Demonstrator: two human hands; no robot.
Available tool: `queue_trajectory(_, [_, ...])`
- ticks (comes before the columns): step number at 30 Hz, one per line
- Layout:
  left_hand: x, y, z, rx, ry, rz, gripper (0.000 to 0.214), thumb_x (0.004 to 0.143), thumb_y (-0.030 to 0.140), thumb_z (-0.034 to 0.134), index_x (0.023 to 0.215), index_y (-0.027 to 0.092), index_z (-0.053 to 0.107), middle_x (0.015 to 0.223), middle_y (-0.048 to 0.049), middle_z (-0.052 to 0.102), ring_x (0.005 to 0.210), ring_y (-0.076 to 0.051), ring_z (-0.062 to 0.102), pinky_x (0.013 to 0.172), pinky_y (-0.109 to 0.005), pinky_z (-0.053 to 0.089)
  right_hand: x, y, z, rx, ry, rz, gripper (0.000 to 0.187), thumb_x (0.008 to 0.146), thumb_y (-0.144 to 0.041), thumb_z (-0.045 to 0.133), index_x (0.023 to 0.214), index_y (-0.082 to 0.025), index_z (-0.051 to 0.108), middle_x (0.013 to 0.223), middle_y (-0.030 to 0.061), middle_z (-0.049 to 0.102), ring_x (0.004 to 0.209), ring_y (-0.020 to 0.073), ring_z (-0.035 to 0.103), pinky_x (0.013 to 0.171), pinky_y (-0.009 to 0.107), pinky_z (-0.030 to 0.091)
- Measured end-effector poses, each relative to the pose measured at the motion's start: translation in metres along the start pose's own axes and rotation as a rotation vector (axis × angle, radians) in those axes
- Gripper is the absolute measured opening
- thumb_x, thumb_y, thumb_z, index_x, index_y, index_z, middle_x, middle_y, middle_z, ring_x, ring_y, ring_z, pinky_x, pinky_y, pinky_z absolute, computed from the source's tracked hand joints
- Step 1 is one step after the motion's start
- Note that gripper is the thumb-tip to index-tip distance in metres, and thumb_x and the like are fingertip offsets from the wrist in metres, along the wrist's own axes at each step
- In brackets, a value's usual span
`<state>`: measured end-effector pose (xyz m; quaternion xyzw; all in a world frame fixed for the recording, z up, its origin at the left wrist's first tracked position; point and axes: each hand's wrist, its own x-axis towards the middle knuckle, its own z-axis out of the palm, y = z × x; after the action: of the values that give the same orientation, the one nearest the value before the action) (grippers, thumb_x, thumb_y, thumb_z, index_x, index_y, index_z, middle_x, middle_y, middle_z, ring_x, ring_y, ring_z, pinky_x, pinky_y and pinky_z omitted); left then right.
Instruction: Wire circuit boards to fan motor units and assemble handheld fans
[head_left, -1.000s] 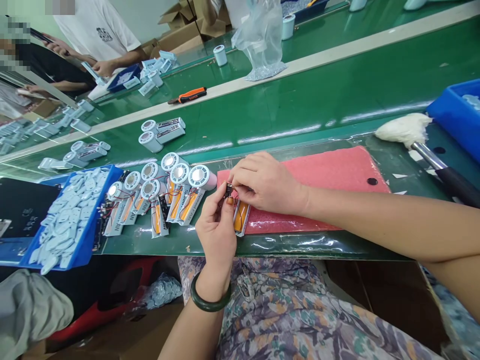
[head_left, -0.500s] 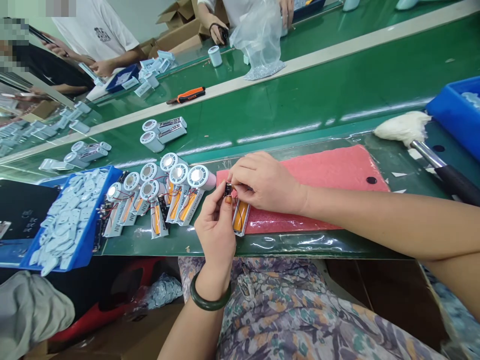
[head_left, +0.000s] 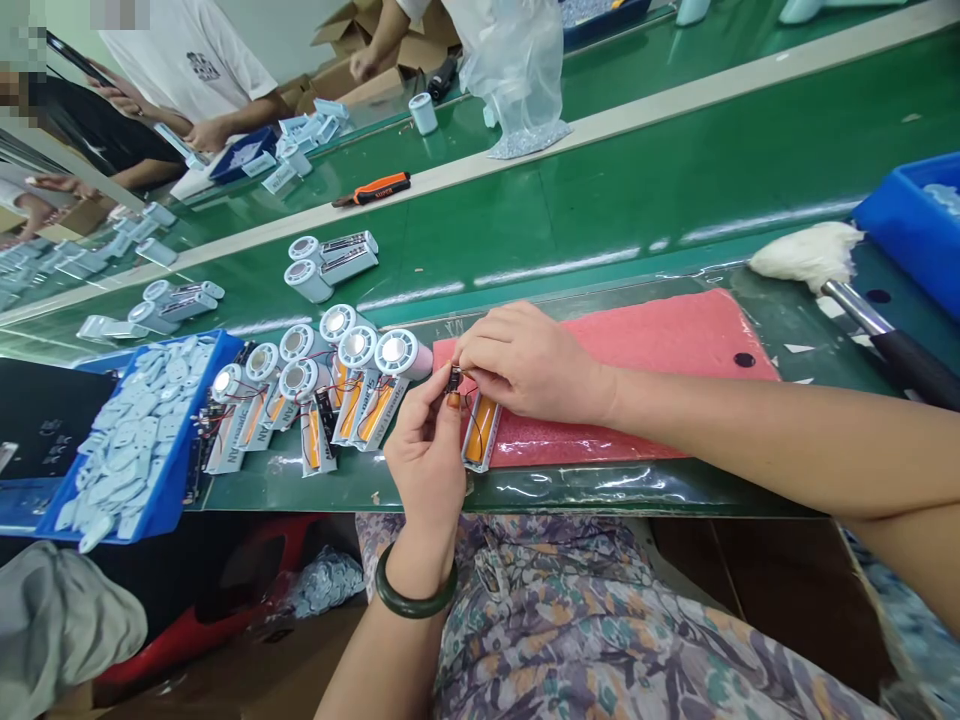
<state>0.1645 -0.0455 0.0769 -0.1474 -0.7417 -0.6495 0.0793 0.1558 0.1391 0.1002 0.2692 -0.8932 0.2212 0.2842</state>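
Between the thumb and forefinger of my left hand (head_left: 426, 440) is a small black circuit board (head_left: 454, 380), held upright. My right hand (head_left: 517, 360) is closed, its fingertips pinched right beside the board; what they grip is hidden. Below my fingers lies a handheld fan body (head_left: 481, 432) with an orange battery and thin wires, on the left edge of a red mat (head_left: 660, 340). My right hand covers its upper part. Left of my hands stand several pale blue fans (head_left: 358, 348) with round heads, orange batteries and loose red and black wires.
A blue bin (head_left: 191, 450) of pale blue plastic parts is at the left. Fan bodies (head_left: 330, 262) and orange-handled pliers (head_left: 373, 190) lie farther back. At the right are a cloth-wrapped hammer-like tool (head_left: 862, 300) and another blue bin (head_left: 900, 220). Co-workers' hands (head_left: 210, 134) are across the bench.
My left hand has shifted slightly left and down with the board, while my right hand barely moves. Across the bench, a co-worker's hand has let go of a black object and moved left.
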Motion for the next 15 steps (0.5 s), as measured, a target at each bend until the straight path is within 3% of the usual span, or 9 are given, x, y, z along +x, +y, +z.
queue_trajectory(4, [-0.0003, 0.0015, 0.0018, 0.017, 0.021, -0.003, 0.029, 0.094, 0.036, 0.072, 0.121, 0.027, 0.076, 0.118, -0.0056, 0.076, 0.108, -0.02, 0.073, 0.106, -0.037, 0.058, -0.0011, 0.0001, 0.0007, -0.058, 0.01, -0.039, 0.014, 0.102, -0.013, 0.054, 0.094, -0.015, 0.065, 0.105, 0.0085, 0.071, 0.094, 0.0246, 0.059, 0.082, 0.037, 0.037])
queue_trajectory(9, [-0.001, -0.0008, 0.0042, -0.099, 0.024, -0.099, 0.031, 0.092, 0.039, 0.075, 0.121, 0.029, 0.076, 0.114, -0.0036, 0.077, 0.089, -0.014, 0.074, 0.086, -0.026, 0.064, -0.0003, 0.0011, -0.0004, -0.084, -0.004, -0.059, 0.014, 0.103, -0.015, 0.052, 0.096, -0.016, 0.064, 0.107, 0.0078, 0.071, 0.095, 0.0244, 0.06, 0.082, 0.037, 0.038])
queue_trajectory(15, [-0.0011, 0.0003, 0.0034, 0.005, 0.032, -0.018, 0.028, 0.094, 0.034, 0.071, 0.121, 0.027, 0.076, 0.118, -0.0053, 0.076, 0.106, -0.018, 0.072, 0.101, -0.033, 0.059, -0.0002, 0.002, -0.0032, -0.086, -0.043, -0.052, 0.014, 0.106, -0.017, 0.053, 0.099, -0.016, 0.065, 0.11, 0.0088, 0.07, 0.096, 0.0241, 0.059, 0.081, 0.036, 0.037])
